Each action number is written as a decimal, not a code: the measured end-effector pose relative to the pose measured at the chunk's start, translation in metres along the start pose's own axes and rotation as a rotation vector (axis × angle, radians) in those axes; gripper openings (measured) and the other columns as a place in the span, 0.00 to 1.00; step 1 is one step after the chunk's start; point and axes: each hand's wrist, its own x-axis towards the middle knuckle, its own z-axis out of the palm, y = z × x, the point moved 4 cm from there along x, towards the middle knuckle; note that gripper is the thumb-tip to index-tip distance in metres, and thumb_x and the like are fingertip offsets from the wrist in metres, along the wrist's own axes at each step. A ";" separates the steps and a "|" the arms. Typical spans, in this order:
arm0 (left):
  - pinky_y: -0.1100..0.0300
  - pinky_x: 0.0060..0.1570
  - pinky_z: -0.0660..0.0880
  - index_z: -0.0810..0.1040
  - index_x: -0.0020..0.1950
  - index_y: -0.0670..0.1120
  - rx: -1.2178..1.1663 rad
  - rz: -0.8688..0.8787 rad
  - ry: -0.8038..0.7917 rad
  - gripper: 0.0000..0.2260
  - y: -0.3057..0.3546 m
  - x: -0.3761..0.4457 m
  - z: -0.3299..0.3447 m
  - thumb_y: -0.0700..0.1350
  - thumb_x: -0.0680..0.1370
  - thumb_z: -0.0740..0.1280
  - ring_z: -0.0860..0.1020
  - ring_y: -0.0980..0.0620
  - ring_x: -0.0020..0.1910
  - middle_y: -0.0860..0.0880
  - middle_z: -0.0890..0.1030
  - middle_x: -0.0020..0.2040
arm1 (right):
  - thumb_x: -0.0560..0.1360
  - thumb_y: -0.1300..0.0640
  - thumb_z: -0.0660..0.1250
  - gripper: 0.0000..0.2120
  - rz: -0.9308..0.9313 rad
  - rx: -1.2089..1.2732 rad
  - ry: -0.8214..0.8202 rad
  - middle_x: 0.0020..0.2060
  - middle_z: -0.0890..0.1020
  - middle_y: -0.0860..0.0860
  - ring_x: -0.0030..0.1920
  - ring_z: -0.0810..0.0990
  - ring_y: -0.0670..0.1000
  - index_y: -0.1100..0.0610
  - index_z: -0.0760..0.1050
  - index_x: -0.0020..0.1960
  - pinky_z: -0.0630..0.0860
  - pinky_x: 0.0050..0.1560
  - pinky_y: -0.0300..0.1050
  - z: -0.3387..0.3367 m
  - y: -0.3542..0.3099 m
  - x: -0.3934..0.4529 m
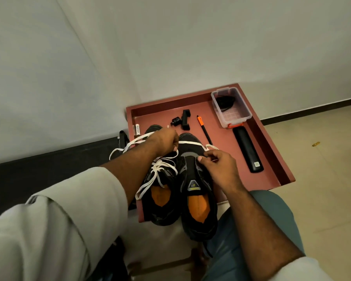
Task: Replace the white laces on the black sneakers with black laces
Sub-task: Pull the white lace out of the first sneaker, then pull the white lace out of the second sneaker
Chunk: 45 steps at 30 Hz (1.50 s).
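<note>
Head view, one tray [272,159], reddish-brown with a raised rim, holding the listed items.

Beyond the right hand [217,165]: clear plastic box [231,107] with an orange latch, a dark coiled item inside. Just outward of that hand: long black bar [247,151], lying roughly parallel to the shoes. Between the hands and farther off: black pen with orange cap [204,129]; black clamp-like mount [183,122]. Past the left hand [165,141]: white tube [137,129] against the tray wall.

Black sneakers [193,179], a pair, side by side under both hands; long axes run away from the person, toes far, orange insoles near, heels overhanging the tray edge.

White laces [160,169]: loose and partly unthreaded on the left shoe, one strand crossing the right toe.

Left hand: fingers curled, grasping a white lace. Right hand: fingertips pinching a lace end at the right shoe's tongue.
</note>
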 end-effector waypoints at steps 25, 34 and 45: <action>0.71 0.31 0.72 0.85 0.51 0.41 -0.583 0.197 0.354 0.07 0.131 -0.049 -0.057 0.36 0.73 0.74 0.75 0.67 0.26 0.50 0.83 0.38 | 0.73 0.50 0.73 0.09 -0.267 -0.599 -0.171 0.38 0.80 0.51 0.44 0.78 0.53 0.53 0.80 0.37 0.73 0.45 0.50 -0.147 -0.055 0.015; 0.63 0.34 0.73 0.79 0.61 0.46 -0.754 0.122 0.287 0.17 0.148 -0.009 0.014 0.32 0.75 0.69 0.79 0.54 0.33 0.50 0.80 0.35 | 0.73 0.60 0.72 0.04 -0.254 -0.301 0.039 0.34 0.81 0.46 0.33 0.79 0.42 0.56 0.83 0.48 0.71 0.32 0.33 -0.125 -0.081 0.033; 0.44 0.64 0.61 0.66 0.73 0.57 0.274 0.159 0.095 0.22 0.120 -0.007 0.033 0.45 0.80 0.63 0.72 0.44 0.63 0.48 0.80 0.60 | 0.75 0.64 0.69 0.19 0.021 -0.580 -0.037 0.59 0.81 0.57 0.57 0.80 0.56 0.58 0.76 0.65 0.78 0.59 0.51 -0.080 -0.008 0.044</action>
